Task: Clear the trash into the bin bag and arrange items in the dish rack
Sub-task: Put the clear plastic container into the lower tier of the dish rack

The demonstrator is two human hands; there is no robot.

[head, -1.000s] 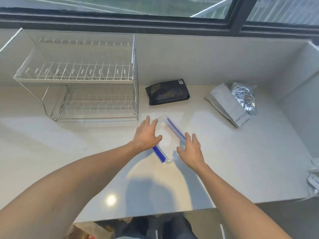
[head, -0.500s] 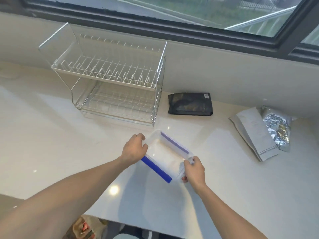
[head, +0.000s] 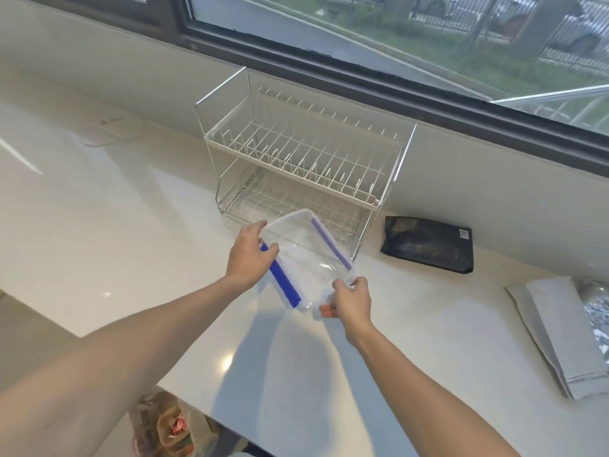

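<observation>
A clear plastic container point(head: 304, 255) with blue side clips is held off the white counter, tilted, just in front of the wire dish rack point(head: 306, 159). My left hand point(head: 248, 255) grips its far left corner. My right hand point(head: 351, 300) grips its near right corner, with a small orange-red bit showing under the fingers. The two-tier rack stands against the wall below the window, and both tiers hold nothing. A bag with trash point(head: 168, 423) shows below the counter's front edge.
A black pouch point(head: 428, 244) lies on the counter right of the rack. A grey paper bag point(head: 557, 328) and crumpled foil point(head: 598, 311) lie at the far right. The white counter point(head: 115, 225) stretches left of the rack.
Both hands took hold of the container and lifted it from the counter toward the rack. The view swung left, so the rack now sits in the middle.
</observation>
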